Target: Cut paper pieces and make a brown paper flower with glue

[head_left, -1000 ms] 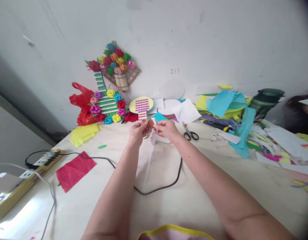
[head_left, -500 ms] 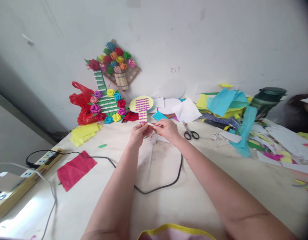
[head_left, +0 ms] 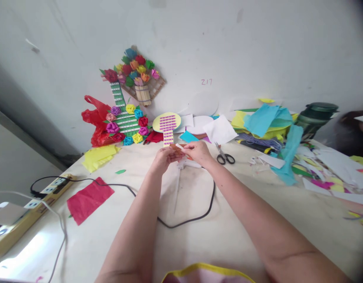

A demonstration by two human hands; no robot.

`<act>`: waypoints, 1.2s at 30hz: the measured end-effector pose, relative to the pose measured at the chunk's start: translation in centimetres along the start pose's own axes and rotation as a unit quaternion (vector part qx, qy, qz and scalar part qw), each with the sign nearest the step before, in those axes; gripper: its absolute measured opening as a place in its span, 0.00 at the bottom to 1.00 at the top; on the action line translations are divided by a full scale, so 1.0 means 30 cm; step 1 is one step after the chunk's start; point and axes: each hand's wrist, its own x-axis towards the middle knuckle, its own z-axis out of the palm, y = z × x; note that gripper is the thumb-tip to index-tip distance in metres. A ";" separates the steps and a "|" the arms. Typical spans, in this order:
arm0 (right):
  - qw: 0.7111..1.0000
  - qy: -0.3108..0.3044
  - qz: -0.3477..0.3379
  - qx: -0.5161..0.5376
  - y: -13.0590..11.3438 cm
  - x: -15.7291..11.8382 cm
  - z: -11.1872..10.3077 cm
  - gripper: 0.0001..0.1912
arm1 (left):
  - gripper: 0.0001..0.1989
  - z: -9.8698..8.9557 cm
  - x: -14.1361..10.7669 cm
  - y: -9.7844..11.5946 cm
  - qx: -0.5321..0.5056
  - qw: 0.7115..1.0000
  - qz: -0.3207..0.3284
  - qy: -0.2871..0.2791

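Note:
My left hand (head_left: 166,158) is closed around a small brown piece (head_left: 175,147), perhaps paper or card, partly hidden by the fingers. With thumb and fingertips pinched, my right hand (head_left: 198,151) holds a small white strip (head_left: 179,146) against the brown piece. Below both hands lies a white glue gun (head_left: 189,163) with a long pale stick pointing towards me. Just beyond the hands, a yellow paddle-shaped cutout (head_left: 168,123) with purple woven strips leans at the back. Black-handled scissors (head_left: 225,158) rest to the right of my right hand.
A black cord (head_left: 181,226) loops across the table from a power strip (head_left: 42,200). Red crepe paper (head_left: 90,200) lies left. A flowered green guitar shape (head_left: 126,124) stands against the wall. Paper scraps (head_left: 331,173) and a dark green bottle (head_left: 318,118) are at right.
My left hand has shifted slightly and its fingers have changed their hold on the brown piece. The white strip has moved a little to the right and tilted more.

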 end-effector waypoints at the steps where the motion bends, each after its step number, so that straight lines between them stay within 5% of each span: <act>1: 1.000 -0.001 -0.002 -0.002 0.000 -0.001 0.002 0.07 | 0.12 -0.001 0.001 -0.001 0.005 1.000 0.001 0.004; 23: 0.999 0.006 -0.019 -0.037 0.018 0.004 0.004 0.06 | 0.09 -0.007 -0.019 0.028 0.037 0.999 0.004 -0.025; 36: 0.976 -0.066 -0.088 -0.187 -0.022 -0.007 -0.046 0.09 | 0.11 -0.010 -0.033 0.046 0.055 0.998 -0.021 -0.025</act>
